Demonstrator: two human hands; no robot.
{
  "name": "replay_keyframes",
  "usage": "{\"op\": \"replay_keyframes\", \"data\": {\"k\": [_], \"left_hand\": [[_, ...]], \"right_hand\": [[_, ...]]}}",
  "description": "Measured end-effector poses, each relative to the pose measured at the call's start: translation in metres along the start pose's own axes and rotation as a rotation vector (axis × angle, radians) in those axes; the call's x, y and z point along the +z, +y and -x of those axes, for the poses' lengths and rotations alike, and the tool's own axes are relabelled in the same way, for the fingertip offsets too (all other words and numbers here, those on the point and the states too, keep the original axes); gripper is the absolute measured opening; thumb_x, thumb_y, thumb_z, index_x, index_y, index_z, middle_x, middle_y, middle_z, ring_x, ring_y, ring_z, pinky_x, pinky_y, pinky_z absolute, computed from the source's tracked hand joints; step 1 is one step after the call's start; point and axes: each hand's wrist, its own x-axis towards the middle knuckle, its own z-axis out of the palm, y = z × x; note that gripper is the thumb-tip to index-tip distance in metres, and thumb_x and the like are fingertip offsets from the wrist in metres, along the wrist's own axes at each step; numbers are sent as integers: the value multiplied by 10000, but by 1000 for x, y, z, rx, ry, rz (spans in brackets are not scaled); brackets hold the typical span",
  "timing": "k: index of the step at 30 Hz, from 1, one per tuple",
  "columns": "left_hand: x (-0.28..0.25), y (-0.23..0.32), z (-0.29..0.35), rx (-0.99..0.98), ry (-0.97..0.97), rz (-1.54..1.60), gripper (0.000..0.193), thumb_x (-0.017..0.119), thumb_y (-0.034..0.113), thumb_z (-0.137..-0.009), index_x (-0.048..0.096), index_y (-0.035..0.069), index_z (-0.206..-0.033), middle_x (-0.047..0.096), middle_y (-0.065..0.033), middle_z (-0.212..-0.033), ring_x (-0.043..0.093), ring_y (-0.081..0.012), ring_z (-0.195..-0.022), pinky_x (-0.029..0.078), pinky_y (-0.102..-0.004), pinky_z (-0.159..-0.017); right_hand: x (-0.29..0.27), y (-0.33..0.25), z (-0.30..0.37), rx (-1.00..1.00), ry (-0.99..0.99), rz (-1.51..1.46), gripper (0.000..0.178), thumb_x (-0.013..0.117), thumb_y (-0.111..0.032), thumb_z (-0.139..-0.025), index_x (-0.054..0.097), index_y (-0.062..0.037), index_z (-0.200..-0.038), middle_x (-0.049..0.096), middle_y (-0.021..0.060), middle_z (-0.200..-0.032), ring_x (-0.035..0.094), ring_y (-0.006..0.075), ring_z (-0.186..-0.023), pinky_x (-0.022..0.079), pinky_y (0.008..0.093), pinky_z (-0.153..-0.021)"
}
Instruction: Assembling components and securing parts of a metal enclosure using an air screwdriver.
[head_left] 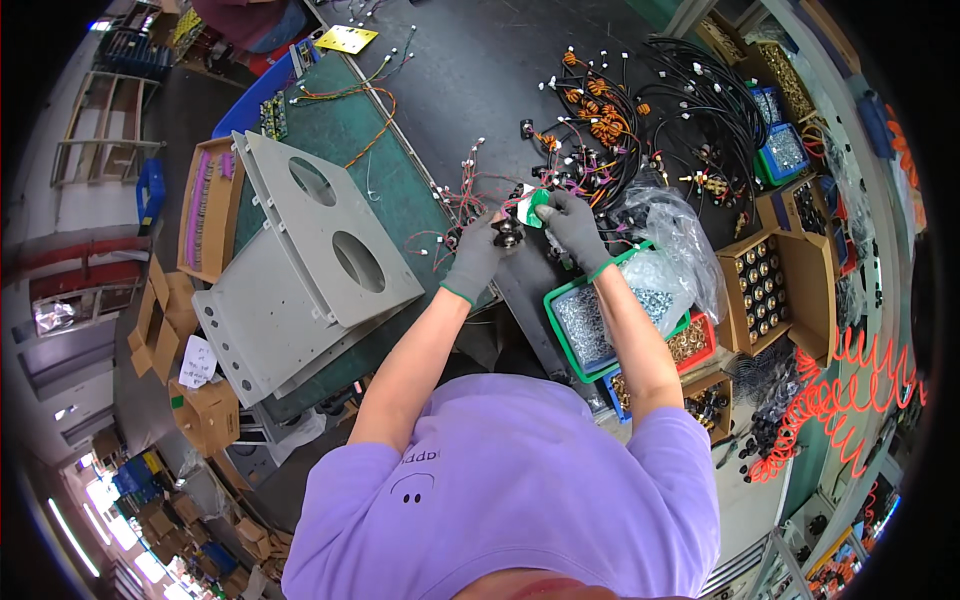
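Note:
Both hands wear grey gloves with green cuffs. My left hand (476,258) is closed on a dark, shiny round part (508,236), whose exact kind I cannot make out. Pinched between thumb and fingers of my right hand (576,230) is a small green-and-white piece (533,208), right above the dark part; whether the two touch is unclear. Thin red and white wires (462,200) with small white connectors spread out just beyond my left hand. To the left stands a grey sheet-metal housing (325,240) with two large round holes.
Beyond my right hand lie orange-wound coils (605,120) and bundled black cables (715,90). A green-rimmed bin (552,310) of small metal parts sits by my right forearm, under clear plastic bags (690,235). Right of it are a cardboard box (808,290) and coiled orange hoses (830,400).

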Motion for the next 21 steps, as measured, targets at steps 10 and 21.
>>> {"op": "replay_keyframes", "data": {"k": [10,21], "left_hand": [[-1,24,3,-194,-200,27,251,593,336,-886,538,91,-866,525,-27,-685,539,-159,-585,471,-355,-512],[-2,19,3,884,589,-1626,588,657,434,-807,520,41,-1223,571,-175,-1157,574,-335,-965,462,-433,-880]], "right_hand": [[-38,-11,-5,-230,149,762,191,527,-217,-869,610,-115,-1008,645,131,-958,631,343,-857,500,450,-710],[-94,-30,18,-22,-62,34,244,674,-218,-803,638,0,-907,602,9,-737,521,86,-690,445,274,-626]]}}
